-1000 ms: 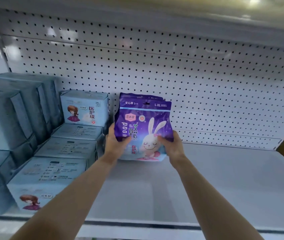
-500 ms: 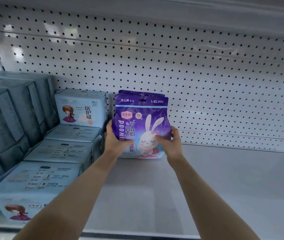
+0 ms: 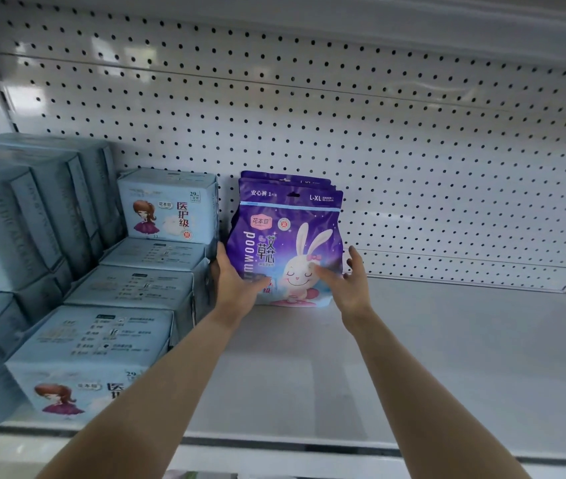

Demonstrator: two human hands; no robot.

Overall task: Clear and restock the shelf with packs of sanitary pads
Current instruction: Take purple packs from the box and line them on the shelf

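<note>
A stack of purple packs (image 3: 288, 236) with a white rabbit on the front stands upright on the white shelf (image 3: 447, 357), leaning against the pegboard back. My left hand (image 3: 236, 281) grips the front pack's lower left edge, thumb on its face. At the lower right corner my right hand (image 3: 347, 281) has its fingers spread; only the thumb touches the rabbit print, and the fingers are off the pack's side.
Light blue boxes of pads (image 3: 167, 205) fill the shelf's left side in rows, the nearest box (image 3: 88, 368) at the front edge. A white pegboard wall (image 3: 378, 133) closes the back. Bare shelf surface stretches to the right of the purple packs.
The purple packs moved back and down until they stand on the shelf against the pegboard. My right hand has loosened and spread its fingers; my left hand stays on the pack.
</note>
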